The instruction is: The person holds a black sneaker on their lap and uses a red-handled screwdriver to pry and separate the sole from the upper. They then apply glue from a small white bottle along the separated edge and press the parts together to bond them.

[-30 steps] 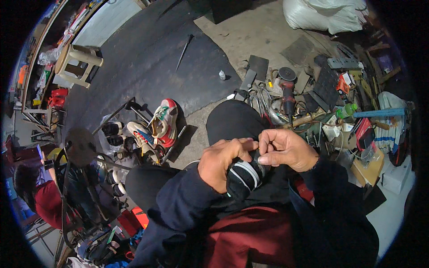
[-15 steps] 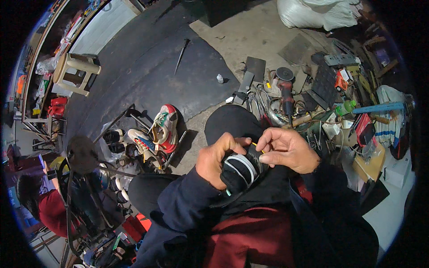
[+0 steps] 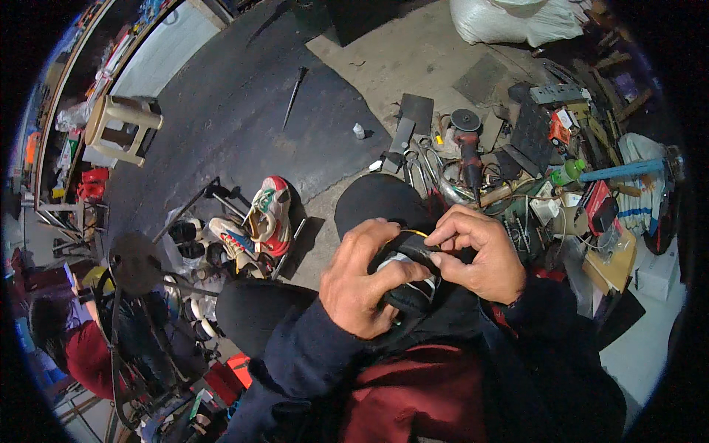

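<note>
A black shoe (image 3: 408,297) with white stripes rests over my lap. My left hand (image 3: 360,277) is wrapped round it, with the thumb across its striped part. My right hand (image 3: 480,255) pinches a thin yellow strand (image 3: 415,232) at the shoe's far edge. The strand arcs from those fingertips toward the left fingers. Whether it passes through the shoe cannot be made out, since the fingers cover part of that edge.
Left of my knee lie colourful sneakers (image 3: 269,214) beside a metal shoe stand (image 3: 135,262). To the right, an angle grinder (image 3: 469,151) sits among tools, near a green bottle (image 3: 567,172). A small white bottle (image 3: 359,131) and a rod (image 3: 295,96) are on the floor. Another person (image 3: 88,354) is at lower left.
My left hand has shifted its grip further over the shoe, hiding more of the stripes. The yellow strand now shows as a longer arc between the hands.
</note>
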{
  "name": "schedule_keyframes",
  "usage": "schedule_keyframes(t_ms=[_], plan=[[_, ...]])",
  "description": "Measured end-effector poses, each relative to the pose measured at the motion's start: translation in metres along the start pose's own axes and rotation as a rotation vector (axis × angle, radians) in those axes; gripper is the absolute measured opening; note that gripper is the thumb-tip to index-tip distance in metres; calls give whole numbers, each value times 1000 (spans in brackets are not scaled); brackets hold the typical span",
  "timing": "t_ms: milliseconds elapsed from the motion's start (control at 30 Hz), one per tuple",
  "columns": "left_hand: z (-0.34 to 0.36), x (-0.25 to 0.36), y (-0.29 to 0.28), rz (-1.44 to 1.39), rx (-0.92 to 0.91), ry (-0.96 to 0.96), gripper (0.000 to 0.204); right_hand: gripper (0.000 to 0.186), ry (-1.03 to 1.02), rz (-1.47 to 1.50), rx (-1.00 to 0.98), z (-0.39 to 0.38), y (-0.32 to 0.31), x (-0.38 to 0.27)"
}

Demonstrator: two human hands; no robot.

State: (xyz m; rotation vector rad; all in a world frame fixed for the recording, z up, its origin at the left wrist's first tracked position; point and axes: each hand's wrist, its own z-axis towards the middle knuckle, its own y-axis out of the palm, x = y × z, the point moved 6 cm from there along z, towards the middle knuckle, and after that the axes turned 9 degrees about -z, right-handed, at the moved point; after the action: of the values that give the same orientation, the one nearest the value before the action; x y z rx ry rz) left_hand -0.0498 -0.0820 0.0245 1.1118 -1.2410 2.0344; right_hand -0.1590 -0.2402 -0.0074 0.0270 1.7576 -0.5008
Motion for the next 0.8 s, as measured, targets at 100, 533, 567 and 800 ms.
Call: schedule_keyframes(t_ms=[100, 533, 567, 800], plan=[[-6, -8, -1, -12, 71, 22, 42, 17, 24, 44, -49, 2, 7, 4], [-26, -26, -6, -93, 123, -29, 41, 15, 19, -148, -157, 14, 8, -25], [-26, -26, -5, -97, 137, -21, 39, 16, -16, -221, -160, 15, 9, -31], [-32, -25, -5, -90, 180, 29, 36, 14, -373, -903, -195, 20, 28, -71]])
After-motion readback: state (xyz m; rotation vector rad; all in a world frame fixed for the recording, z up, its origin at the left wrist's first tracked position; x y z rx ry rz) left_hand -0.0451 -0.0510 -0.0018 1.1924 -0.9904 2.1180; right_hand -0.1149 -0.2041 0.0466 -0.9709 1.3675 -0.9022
